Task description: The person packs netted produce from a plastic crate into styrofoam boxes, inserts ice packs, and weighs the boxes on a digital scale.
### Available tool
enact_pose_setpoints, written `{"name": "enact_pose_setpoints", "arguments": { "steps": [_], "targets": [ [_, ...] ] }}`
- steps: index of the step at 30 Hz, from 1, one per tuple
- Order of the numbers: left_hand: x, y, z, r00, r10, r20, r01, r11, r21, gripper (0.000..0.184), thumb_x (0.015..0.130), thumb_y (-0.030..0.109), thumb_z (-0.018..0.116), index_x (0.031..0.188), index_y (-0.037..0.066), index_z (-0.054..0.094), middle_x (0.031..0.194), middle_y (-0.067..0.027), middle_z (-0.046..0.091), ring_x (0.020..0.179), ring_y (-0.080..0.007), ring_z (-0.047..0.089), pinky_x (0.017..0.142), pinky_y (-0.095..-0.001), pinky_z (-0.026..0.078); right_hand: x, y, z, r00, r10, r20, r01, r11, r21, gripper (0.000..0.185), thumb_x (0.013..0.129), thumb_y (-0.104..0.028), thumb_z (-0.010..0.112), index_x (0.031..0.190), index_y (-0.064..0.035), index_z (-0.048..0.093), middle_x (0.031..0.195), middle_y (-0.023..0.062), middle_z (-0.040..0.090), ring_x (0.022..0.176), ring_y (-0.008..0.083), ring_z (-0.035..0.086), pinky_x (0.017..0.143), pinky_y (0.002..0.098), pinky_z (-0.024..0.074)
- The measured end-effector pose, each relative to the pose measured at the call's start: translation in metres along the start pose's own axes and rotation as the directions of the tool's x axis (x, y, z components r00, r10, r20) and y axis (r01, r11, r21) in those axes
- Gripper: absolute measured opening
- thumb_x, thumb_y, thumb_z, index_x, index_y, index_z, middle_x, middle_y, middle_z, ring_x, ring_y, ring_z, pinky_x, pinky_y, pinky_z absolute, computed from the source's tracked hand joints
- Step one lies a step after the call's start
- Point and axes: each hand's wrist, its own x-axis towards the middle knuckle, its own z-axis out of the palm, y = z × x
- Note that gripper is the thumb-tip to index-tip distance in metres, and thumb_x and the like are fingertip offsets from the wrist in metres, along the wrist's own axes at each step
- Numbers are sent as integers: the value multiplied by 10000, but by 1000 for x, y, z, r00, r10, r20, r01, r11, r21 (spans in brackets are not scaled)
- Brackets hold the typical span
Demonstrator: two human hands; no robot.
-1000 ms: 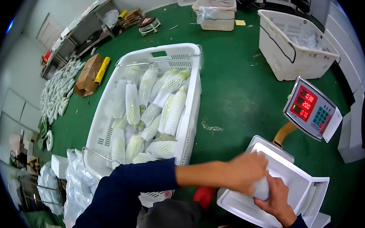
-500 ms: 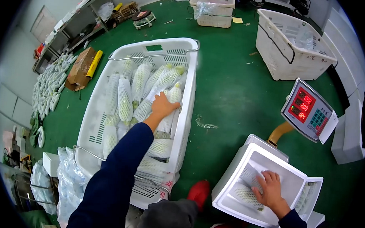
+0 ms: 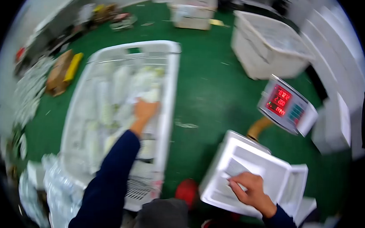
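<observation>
A white slatted crate [image 3: 172,85] on the left holds several long pale-green vegetables [image 3: 120,85] in white foam netting, smeared by motion. My left hand [image 3: 145,111] is down among them near the crate's right side, its fingers curled round a netted vegetable [image 3: 151,94]. At lower right, a white foam box [image 3: 276,159] stands by a scale with a lit red display [image 3: 279,100]. Over its opening, my right hand [image 3: 250,190] is closed, thumb and fingertips pinched together. What they hold cannot be made out. A netted vegetable [image 3: 236,167] lies inside the box, beyond my fingers.
A large white bin [image 3: 254,52] and a smaller crate [image 3: 193,18] stand farther back on the green floor. To the left are a cardboard box [image 3: 58,78], a yellow roll [image 3: 73,66] and a netted pile [image 3: 33,91]. Plastic bags [image 3: 61,186] sit at lower left.
The view has shifted and blurred. My right hand has gone from spread fingers over the vegetables in the foam box to a pinch. The scale's digits have changed. My left hand stays in the crate.
</observation>
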Motion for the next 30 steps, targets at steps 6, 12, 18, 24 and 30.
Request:
{"name": "enact_pose_setpoints", "arguments": {
  "steps": [6, 12, 18, 24, 30],
  "targets": [
    [22, -33, -49, 636, 540, 551, 568, 155, -808, 495, 862, 430, 531, 1088, 10, 664, 875, -136, 709, 732, -278, 700, 693, -376, 595, -25, 0, -15, 836, 531, 138, -533, 727, 434, 164, 971, -119, 628, 1036, -9, 729, 838, 70, 737, 819, 130, 695, 749, 264, 523],
    [-116, 78, -173, 640, 703, 310, 391, 49, -919, 661, 832, 551, 582, 1160, -22, 616, 953, -178, 696, 733, -264, 690, 648, -342, 594, 49, -35, -2, 945, 326, -38, -181, 615, 768, 737, 949, -194, 681, 1553, -88, 271, 1236, 139, 636, 1122, 174, 615, 920, 292, 467],
    [-161, 112, -138, 335, 841, -425, -896, 143, -421, 199, 794, 61, 744, 993, 70, 733, 1001, -93, 710, 1000, -256, 654, 913, -380, 492, 59, 10, -8, 714, 667, -215, -10, 317, 948, 417, 859, -294, 663, 1169, -20, 613, 1139, 86, 632, 1003, 205, 647, 884, 390, 531],
    [-15, -52, -6, 991, 117, -70, -110, 988, 107, 705, 817, 589, 650, 1140, -37, 633, 1121, -270, 671, 1031, -430, 649, 904, -520, 504, -66, 129, -16, 964, 87, -250, -192, 881, -433, 582, 643, -112, 817, 1194, -56, 637, 1141, 177, 633, 1041, 372, 621, 942, 448, 484],
    [37, -62, 2, 932, -36, 360, 179, 910, -374, 906, 733, 612, 763, 1226, -131, 597, 1119, -223, 687, 983, -310, 681, 880, -401, 528, -78, 162, 4, 956, 208, -207, -291, 754, -589, 677, 790, -350, 784, 1350, -64, 533, 1206, 210, 543, 1132, 384, 504, 938, 494, 411]
  ]
}}
